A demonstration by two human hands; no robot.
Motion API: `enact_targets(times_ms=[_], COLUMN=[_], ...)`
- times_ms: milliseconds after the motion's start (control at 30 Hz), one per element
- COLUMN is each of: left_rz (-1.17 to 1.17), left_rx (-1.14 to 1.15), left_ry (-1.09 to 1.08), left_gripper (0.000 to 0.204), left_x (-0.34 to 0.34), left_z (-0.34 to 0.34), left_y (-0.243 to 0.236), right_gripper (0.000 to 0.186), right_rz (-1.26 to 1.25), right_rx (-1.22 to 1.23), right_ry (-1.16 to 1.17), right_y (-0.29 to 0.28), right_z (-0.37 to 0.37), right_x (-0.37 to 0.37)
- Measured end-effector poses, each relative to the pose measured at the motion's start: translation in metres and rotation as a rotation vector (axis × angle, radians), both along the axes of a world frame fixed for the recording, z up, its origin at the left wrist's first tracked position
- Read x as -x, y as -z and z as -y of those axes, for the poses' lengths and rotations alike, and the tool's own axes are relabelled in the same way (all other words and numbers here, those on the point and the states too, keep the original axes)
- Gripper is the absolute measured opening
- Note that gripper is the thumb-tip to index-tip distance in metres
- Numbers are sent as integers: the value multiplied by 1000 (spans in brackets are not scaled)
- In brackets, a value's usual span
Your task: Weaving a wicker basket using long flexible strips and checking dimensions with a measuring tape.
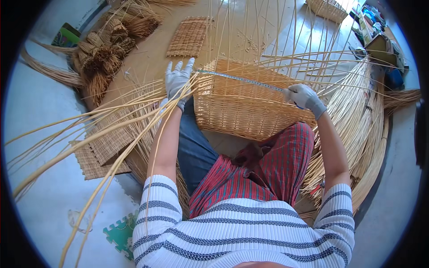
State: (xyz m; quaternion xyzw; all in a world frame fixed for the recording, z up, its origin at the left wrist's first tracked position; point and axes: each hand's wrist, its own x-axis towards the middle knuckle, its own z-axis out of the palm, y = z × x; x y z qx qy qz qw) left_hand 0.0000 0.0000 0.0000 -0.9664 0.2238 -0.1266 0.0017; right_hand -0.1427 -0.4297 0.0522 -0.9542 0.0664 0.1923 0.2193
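A half-woven wicker basket (pixel 250 117) stands in front of my knees, with long loose canes rising and fanning out from its rim. Across its opening runs a stretched tape measure (pixel 243 80). My right hand (pixel 304 95), in a pale grey glove, has its fingers curled round the tape at the basket's right side. At the left end of the tape is my left hand (pixel 178 80), gloved too, its fingers stretched out and apart beside the basket's left edge. Several canes (pixel 134 120) cross over its wrist; whether its thumb touches the tape is hard to see.
A small woven panel (pixel 188 36) lies on the floor beyond my left hand. Bundles of brown fibre (pixel 105 49) sit at the far left, more woven panels (pixel 107 142) at the near left. A large sheaf of pale canes (pixel 353 134) lies right. Another basket (pixel 328 10) stands far right.
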Motion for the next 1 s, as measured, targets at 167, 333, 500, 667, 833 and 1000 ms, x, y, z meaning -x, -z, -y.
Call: enact_targets(times_ms=[167,333,500,667,833,1000], left_rz=[55,69,62,17,72,108], left_rx=[28,2,123,45,86,101], left_ry=[31,-3,30,10,65,116], left_gripper=[63,62,69,69,63,54], left_x=[13,-1,-12,-14,-15,-11], left_z=[4,-9,-15,-21,-20,-16], left_y=[-10,1,17,17,19,13], right_gripper=[42,42,42,41,42,43], right_rz=[-17,-24,-52,-19,-15,17], right_rx=[-128,-122,-115,-147,-62,13], right_ry=[41,14,16,-17,-28,-23], right_y=[-6,-12,-15,-8,-10,-14], right_z=[-2,0,5,1,2,4], right_x=[8,3,2,-7,-15,-16])
